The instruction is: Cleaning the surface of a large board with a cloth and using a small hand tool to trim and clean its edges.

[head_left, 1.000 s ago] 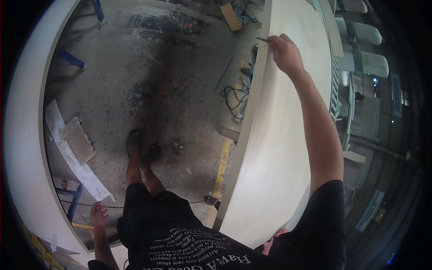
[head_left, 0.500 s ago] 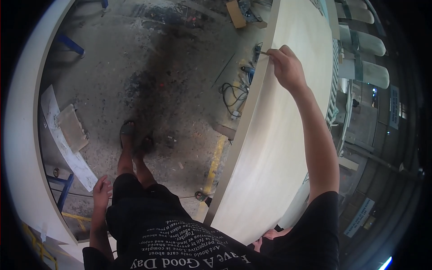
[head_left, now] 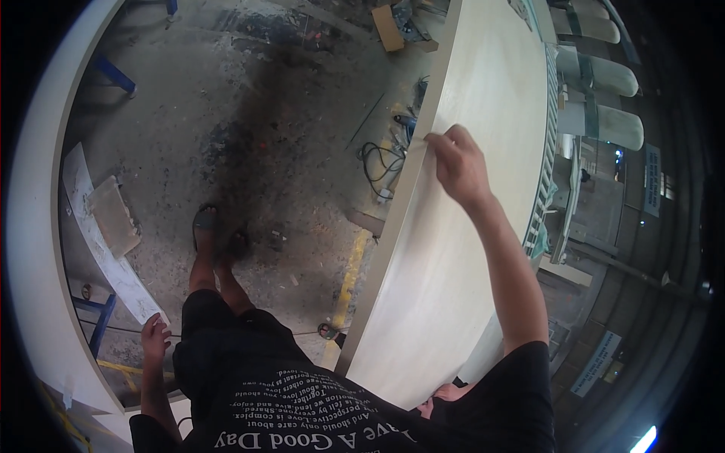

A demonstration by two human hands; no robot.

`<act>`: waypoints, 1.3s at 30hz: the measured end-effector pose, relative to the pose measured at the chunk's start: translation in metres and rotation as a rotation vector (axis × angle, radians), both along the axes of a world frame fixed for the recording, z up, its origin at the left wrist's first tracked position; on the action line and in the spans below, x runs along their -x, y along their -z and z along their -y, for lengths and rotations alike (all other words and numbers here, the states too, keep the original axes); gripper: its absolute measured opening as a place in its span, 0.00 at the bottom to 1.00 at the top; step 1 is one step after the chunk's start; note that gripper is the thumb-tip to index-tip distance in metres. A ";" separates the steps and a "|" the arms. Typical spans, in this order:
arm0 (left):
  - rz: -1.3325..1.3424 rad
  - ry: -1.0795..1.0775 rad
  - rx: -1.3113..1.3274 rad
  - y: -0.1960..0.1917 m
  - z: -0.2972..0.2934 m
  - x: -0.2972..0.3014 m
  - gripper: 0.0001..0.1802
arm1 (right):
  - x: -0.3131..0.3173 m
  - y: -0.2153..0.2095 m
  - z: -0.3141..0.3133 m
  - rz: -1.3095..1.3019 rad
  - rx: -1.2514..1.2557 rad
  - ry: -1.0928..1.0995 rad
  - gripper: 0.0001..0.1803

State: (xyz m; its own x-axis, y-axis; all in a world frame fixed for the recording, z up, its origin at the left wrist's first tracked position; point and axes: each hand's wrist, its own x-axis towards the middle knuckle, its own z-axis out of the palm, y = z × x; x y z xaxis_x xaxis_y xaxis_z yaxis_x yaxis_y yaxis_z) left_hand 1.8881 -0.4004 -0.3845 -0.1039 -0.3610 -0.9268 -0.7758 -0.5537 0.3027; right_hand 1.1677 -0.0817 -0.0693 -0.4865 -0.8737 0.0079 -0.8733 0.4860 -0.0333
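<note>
My right hand (head_left: 457,164) is pinched closed at the left edge of a long, pale wood-grain panel (head_left: 430,302). Between the fingertips is a small thin sliver-like piece, mostly hidden now; half a second ago it showed as a thin brownish stick poking past the edge. My left hand (head_left: 155,337) hangs by my side with fingers loosely bent and apart, holding nothing. Near it, lower down, lies the end of a long white marbled strip (head_left: 113,257).
A second pale panel (head_left: 45,189) runs along my left, on blue legs (head_left: 115,75). On the floor lie a blue power tool (head_left: 405,121), a black cable (head_left: 370,160) and a cardboard piece (head_left: 387,29). Another person's hands (head_left: 445,394) are at the panel's near end. Wrapped rolls (head_left: 608,79) stand right.
My right hand has slid along the panel's edge toward me, fingers still pinched. The left hand still hangs at my side. The whole view has shifted slightly.
</note>
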 end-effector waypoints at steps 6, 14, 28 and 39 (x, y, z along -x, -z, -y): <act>0.024 -0.023 -0.055 0.014 -0.006 -0.006 0.22 | -0.036 -0.003 -0.005 0.161 0.048 0.070 0.13; -0.676 0.475 -0.014 -0.053 -0.111 0.269 0.24 | 0.124 0.000 0.038 0.093 0.094 0.292 0.11; -0.859 0.243 -0.718 -0.218 -0.244 0.421 0.29 | 0.184 -0.011 0.066 -0.091 -0.166 -0.037 0.09; -0.906 0.254 -0.714 -0.211 -0.245 0.422 0.29 | 0.184 -0.017 0.103 -0.141 -0.416 -0.004 0.17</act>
